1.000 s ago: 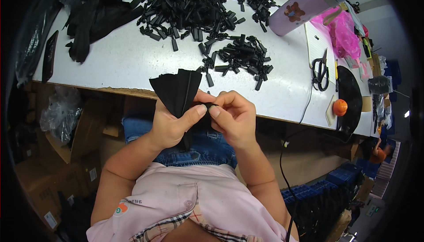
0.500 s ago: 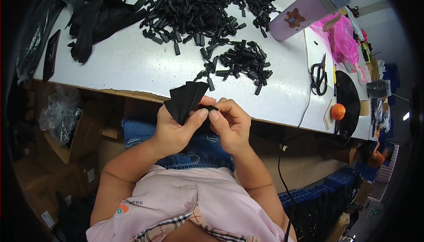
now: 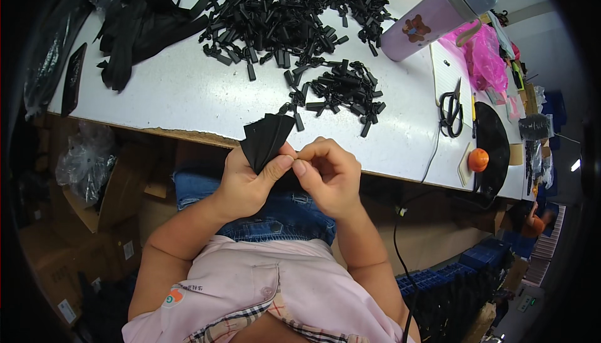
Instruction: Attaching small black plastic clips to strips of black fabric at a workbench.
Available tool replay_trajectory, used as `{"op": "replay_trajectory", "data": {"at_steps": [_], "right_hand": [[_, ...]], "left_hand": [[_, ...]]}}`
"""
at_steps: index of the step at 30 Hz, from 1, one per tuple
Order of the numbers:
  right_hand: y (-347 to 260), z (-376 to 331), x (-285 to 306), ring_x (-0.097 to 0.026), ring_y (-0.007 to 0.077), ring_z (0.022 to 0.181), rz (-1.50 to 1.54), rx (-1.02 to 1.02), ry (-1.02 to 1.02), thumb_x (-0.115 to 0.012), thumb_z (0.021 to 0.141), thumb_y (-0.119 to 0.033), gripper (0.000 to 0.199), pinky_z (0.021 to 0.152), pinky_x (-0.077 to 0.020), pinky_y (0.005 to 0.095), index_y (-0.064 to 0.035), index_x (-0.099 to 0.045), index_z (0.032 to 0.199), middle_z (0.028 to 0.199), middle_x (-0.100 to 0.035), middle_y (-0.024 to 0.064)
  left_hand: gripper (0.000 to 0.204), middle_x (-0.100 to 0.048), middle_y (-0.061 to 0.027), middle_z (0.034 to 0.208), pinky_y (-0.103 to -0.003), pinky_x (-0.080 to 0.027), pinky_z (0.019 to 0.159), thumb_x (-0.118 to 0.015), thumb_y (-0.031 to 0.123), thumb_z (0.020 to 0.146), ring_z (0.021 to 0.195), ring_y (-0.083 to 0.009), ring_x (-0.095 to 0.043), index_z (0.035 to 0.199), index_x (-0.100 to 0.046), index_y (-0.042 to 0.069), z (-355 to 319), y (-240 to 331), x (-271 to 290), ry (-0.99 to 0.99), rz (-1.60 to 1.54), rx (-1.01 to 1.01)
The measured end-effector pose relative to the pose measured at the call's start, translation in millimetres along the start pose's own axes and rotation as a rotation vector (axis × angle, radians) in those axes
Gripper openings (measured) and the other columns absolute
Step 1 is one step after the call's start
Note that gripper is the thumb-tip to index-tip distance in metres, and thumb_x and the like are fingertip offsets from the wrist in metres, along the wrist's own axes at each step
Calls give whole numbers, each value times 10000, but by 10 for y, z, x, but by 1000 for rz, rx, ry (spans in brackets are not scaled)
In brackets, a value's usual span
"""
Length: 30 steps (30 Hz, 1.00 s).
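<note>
One black fabric piece (image 3: pixel 269 137), layered, gripped by the fingers of the left hand (image 3: pixel 246 183), long axis pointing toward the bench (image 3: pixel 172 100); right hand (image 3: pixel 333 177) just right of it, fingers pinched, contents hidden.

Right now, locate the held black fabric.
In the head view, the black fabric is just left of centre, in the left hand, near the right hand.
</note>
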State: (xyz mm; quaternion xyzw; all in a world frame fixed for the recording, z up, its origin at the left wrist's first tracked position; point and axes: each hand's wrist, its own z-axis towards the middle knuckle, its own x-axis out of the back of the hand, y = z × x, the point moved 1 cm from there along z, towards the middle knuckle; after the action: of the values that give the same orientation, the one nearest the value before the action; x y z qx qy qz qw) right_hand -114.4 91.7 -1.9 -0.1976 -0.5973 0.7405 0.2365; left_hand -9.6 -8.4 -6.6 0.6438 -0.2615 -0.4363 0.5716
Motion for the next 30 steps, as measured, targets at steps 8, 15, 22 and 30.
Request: {"op": "replay_trajectory", "data": {"at_steps": [8,15,22,30], "right_hand": [[-47,-18,-57,-428,182,429,-472,47,-340,-652,666,-102,247,393,-355,259,-3,-523,852,615,-472,75],[-143,113,-28,-450,59,522,-333,320,50,-619,689,45,184,426,-337,164,26,-583,868,734,-531,71],[-97,-34,-33,-479,88,502,-253,265,18,-611,704,25,97,426,-360,196,6,-599,798,665,-537,69],[19,-70,-96,-440,55,455,249,-240,-60,-527,794,-19,54,405,-340,181,28,-551,788,653,-521,28]], "left_hand": [[185,-527,1,711,-190,-397,590,-504,188,851,640,-61,-479,857,-532,5,64,-13,76,71,-58,60],[194,-544,-13,807,-206,-395,679,-543,180,828,754,-68,-482,947,-541,27,-16,-108,80,-122,57,60],[166,-533,-28,808,-205,-397,643,-585,36,764,709,-84,-503,924,-538,23,-2,-87,43,-32,-144,13],[204,-527,-69,787,-219,-404,603,-613,-17,693,691,-122,-509,882,-541,17,-20,-140,48,103,368,-621]]}}
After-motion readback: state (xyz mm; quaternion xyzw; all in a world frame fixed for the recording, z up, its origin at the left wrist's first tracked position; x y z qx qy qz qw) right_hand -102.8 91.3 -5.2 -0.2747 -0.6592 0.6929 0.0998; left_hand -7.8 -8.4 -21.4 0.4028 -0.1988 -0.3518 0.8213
